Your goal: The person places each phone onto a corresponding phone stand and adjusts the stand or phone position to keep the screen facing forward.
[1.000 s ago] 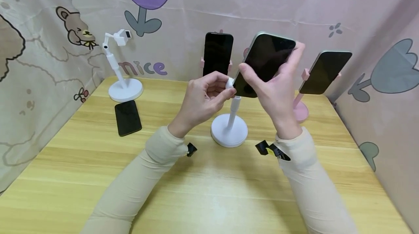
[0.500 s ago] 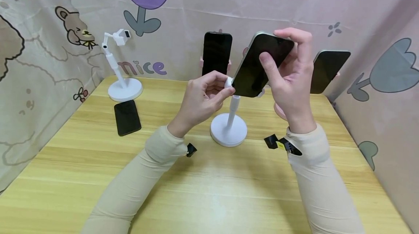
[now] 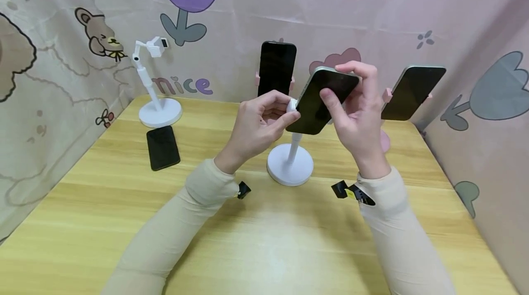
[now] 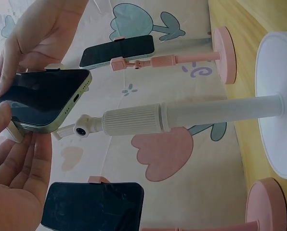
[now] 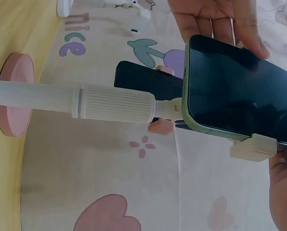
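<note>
A smartphone [image 3: 316,109] with a pale green frame sits tilted in the white phone stand [image 3: 290,165], raised above the table. My left hand [image 3: 258,120] pinches the stand's white clamp jaw at the phone's left edge, between thumb and fingers. At the upper right of the phone, my right hand [image 3: 359,116] holds it, thumb lying on the dark screen and index finger over the top edge. The right wrist view shows the other white clamp jaw hooked over the phone's [image 5: 235,91] long edge. In the left wrist view, the stand's ribbed neck [image 4: 134,119] runs below the phone [image 4: 47,96].
Behind stands a phone [image 3: 277,68] in a pink holder. Another phone [image 3: 413,93] in a pink stand is at the right. An unloaded white stand [image 3: 160,112] is at the back left, with a phone [image 3: 163,148] lying before it. A patterned curtain [image 3: 248,1] surrounds the wooden table [image 3: 264,240].
My right hand has slid from the phone's side to its upper right, the index finger coming over the top edge. The phone has then tipped lower. My left hand stays at the clamp.
</note>
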